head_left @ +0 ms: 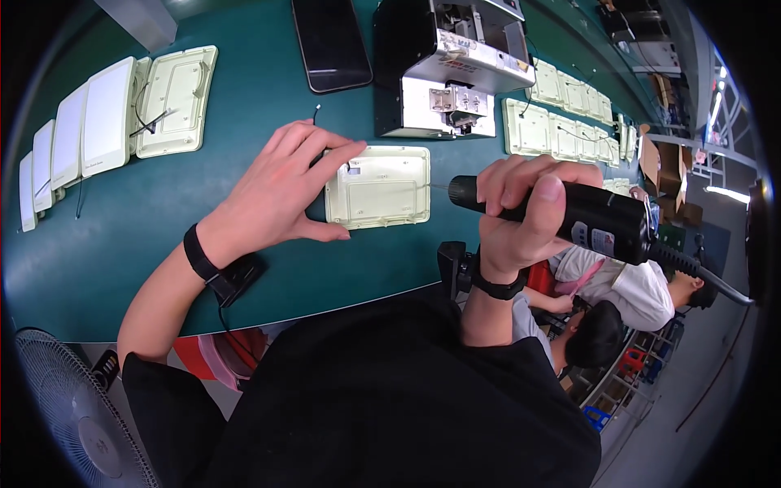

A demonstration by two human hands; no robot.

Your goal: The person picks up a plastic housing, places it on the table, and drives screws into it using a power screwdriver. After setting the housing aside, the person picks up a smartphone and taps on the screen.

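Pinning panel (378, 187) flat on bench (244, 122) w/ my left hand (281, 191), fingers spread | right hand (521, 215) clenched on driver (569, 213) | panel looks light, stiff plastic, prob slippy; hold by edges

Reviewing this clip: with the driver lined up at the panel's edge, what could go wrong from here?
1. The left hand steadies the cream panel only at its left edge, so a sideways push from the black electric screwdriver in the right hand might slide it.
2. The left fingertips rest on the panel top, where a slipped bit could reach.
3. The screwdriver's cable trails off the table and could snag.
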